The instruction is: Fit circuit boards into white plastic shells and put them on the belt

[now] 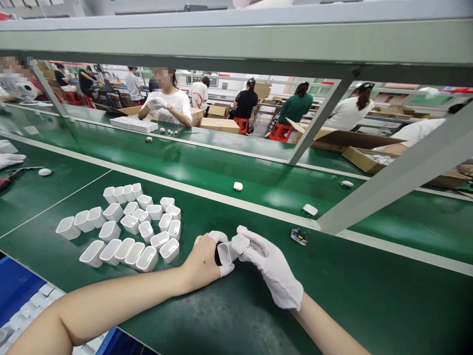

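My left hand (pixel 201 259), with white covers on its fingertips, is closed around a white plastic cup-shaped housing (pixel 225 254). The housing lies tilted, its open mouth showing. Close against it on the right, my right hand (pixel 275 271) in a white glove pinches a small rounded white piece (pixel 240 244) between thumb and fingers. Whether piece and housing touch, I cannot tell. Left of my hands, several like white housings (pixel 147 259) stand in loose rows on the green table (pixel 236 315), mouths upward. A small part with exposed electronics (pixel 298 236) lies beyond my right hand.
Several small white units (pixel 238 186) rest on the green conveyor belt (pixel 207 170) beyond a pale rail. A slanted metal post (pixel 388 177) rises at right under an overhead shelf (pixel 236 42). Blue bins (pixel 18 281) with white parts sit below left. A co-worker (pixel 172 103) sits opposite.
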### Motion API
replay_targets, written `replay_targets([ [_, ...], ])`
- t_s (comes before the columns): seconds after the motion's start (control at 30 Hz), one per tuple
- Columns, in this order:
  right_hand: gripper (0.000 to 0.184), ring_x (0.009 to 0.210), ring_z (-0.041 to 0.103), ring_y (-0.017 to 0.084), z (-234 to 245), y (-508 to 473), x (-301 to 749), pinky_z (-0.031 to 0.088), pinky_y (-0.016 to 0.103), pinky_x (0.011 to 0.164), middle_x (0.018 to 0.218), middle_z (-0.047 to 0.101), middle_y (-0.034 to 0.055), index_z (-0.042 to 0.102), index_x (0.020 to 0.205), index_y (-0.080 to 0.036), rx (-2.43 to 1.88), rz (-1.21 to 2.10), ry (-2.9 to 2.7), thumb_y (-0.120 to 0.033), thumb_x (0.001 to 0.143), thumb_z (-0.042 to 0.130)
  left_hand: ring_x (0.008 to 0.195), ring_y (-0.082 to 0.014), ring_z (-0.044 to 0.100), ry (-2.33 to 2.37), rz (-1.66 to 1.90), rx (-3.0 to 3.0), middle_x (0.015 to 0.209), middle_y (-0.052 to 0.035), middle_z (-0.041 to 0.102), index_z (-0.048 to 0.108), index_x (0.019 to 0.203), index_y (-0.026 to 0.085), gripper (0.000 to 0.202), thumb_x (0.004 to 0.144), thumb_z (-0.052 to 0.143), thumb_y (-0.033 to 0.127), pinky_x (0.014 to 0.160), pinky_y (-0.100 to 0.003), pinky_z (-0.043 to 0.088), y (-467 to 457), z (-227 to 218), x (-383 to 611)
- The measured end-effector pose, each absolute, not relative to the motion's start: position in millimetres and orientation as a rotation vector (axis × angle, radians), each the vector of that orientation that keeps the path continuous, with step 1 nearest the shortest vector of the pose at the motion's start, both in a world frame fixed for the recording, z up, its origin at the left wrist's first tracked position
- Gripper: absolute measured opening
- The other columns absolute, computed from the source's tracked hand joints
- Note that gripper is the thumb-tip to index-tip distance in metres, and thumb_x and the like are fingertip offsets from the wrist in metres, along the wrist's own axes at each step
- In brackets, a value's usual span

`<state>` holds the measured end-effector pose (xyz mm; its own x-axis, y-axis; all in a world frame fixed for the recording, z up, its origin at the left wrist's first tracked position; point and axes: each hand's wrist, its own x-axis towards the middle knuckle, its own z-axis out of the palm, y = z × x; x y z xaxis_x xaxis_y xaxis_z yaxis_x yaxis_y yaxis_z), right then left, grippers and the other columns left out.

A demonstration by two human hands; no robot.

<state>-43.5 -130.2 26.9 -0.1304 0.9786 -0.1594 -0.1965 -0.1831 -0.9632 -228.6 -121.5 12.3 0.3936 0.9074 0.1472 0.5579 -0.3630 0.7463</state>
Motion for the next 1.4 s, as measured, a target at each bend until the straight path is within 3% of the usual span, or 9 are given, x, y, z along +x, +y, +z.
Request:
replay_targets([
  [0.1,0.055,0.109,0.061,0.026,25,-130,-44,0.044,0.043,0.102,0.111,0.068,0.0064,0.067,0.111,-0.024,-1.101,1.499,-1.07,-0.039,0.062,0.086,0.093,-0.0235,0.054,1.234,0.725,2.073,0.096,0.0013,0.063,0.055,0.102,0.025,0.034,0.073,0.071,0.026,0.088,-0.041,0.037,-122,12,-228],
  [0.2,0.058,0.111,0.06,0.026,24,-129,-43,0.041,0.045,0.105,0.112,0.067,0.0062,0.064,0.114,-0.024,-1.088,1.464,-1.087,-0.038,0.062,0.085,0.098,-0.0252,0.051,1.23,0.703,2.165,0.102,0.0001,0.061,0.057,0.104,0.025,0.038,0.07,0.075,0.03,0.089,-0.042,0.036,-122,9,-228],
  [0.4,0.051,0.098,0.065,0.025,25,-128,-43,0.05,0.043,0.093,0.104,0.069,0.0077,0.062,0.111,-0.02,-1.168,1.327,-1.311,-0.032,0.064,0.08,0.097,-0.0248,0.05,1.264,0.675,2.189,0.099,-0.0012,0.059,0.059,0.102,0.024,0.037,0.071,0.076,0.035,0.088,-0.041,0.036,-120,5,-228],
  [0.7,0.042,0.077,0.059,0.017,23,-138,-47,0.052,0.037,0.078,0.087,0.065,0.0024,0.063,0.116,-0.022,-1.394,0.85,-1.807,-0.023,0.074,0.062,0.092,-0.023,0.051,1.234,0.676,2.201,0.095,0.0,0.06,0.06,0.098,0.025,0.029,0.077,0.069,0.043,0.085,-0.04,0.035,-120,6,-228],
  [1.03,0.041,0.086,0.061,0.019,28,-134,-41,0.049,0.038,0.086,0.09,0.068,0.0022,0.061,0.117,-0.024,-1.199,0.681,-2.045,-0.017,0.077,0.06,0.09,-0.0219,0.05,1.207,0.672,2.195,0.092,0.0017,0.061,0.061,0.092,0.027,0.022,0.078,0.068,0.042,0.084,-0.038,0.032,-120,9,-228],
  [1.27,0.037,0.082,0.061,0.019,25,-137,-44,0.05,0.037,0.077,0.092,0.067,0.0044,0.06,0.115,-0.024,-1.16,0.458,-2.097,-0.018,0.079,0.06,0.089,-0.0216,0.049,1.205,0.644,2.191,0.091,0.0013,0.06,0.06,0.078,0.024,0.018,0.076,0.07,0.038,0.084,-0.039,0.032,-120,10,-227],
  [1.4,0.035,0.077,0.06,0.019,25,-137,-44,0.049,0.037,0.074,0.086,0.066,0.0032,0.06,0.112,-0.024,-1.165,0.43,-2.12,-0.017,0.077,0.059,0.091,-0.0229,0.049,1.218,0.637,2.196,0.094,0.0005,0.062,0.063,0.093,0.026,0.022,0.076,0.069,0.039,0.085,-0.04,0.032,-120,9,-227],
])
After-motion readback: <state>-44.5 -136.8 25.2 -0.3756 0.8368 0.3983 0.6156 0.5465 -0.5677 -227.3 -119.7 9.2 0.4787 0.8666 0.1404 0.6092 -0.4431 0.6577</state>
